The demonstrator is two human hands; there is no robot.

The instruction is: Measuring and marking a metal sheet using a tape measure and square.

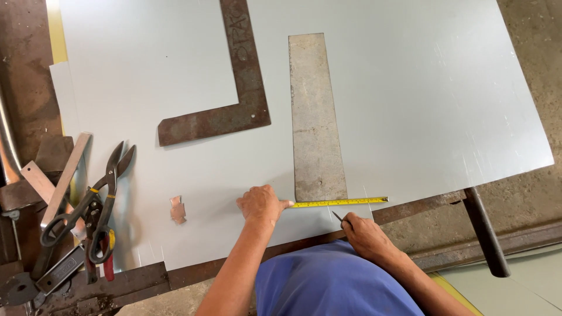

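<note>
Seen from the head camera, at the near edge of a pale grey metal sheet, smooth, thin and faintly scratched, spread over a rusty workbench. Left hand flat on the sheet, fingers pressed together, thumb and forefinger pinning the near end of a yellow tape measure blade. Blade stretched rightward along the sheet's front edge, narrow, flat and marked in black, its far tip just past the lower right corner of a steel strip. Right hand curled tight, pinching a thin dark scriber whose point meets the sheet just below the tape. Whether the tip presses or only touches: cannot tell.

Steel strip: long, rectangular, dull grey, mottled and worn, lying upright on the sheet, its lower end touching the tape. Just left of it, a rusty framing square, L-shaped, brown and pitted, long arm running up, short arm pointing left. Small bent copper-coloured offcut lying alone on the sheet, left of the left hand.

No boxes, trays or bins anywhere in view; tools simply heaped on the bench's left end. Tin snips there, dark steel, blades up and slightly parted, loop handles down; a second pair with red and yellow grips beneath; pale flat bars slanting beside them. Dark round bar handle jutting from the bench rail at right, over rough concrete floor. Blue shirt at bottom centre.
</note>
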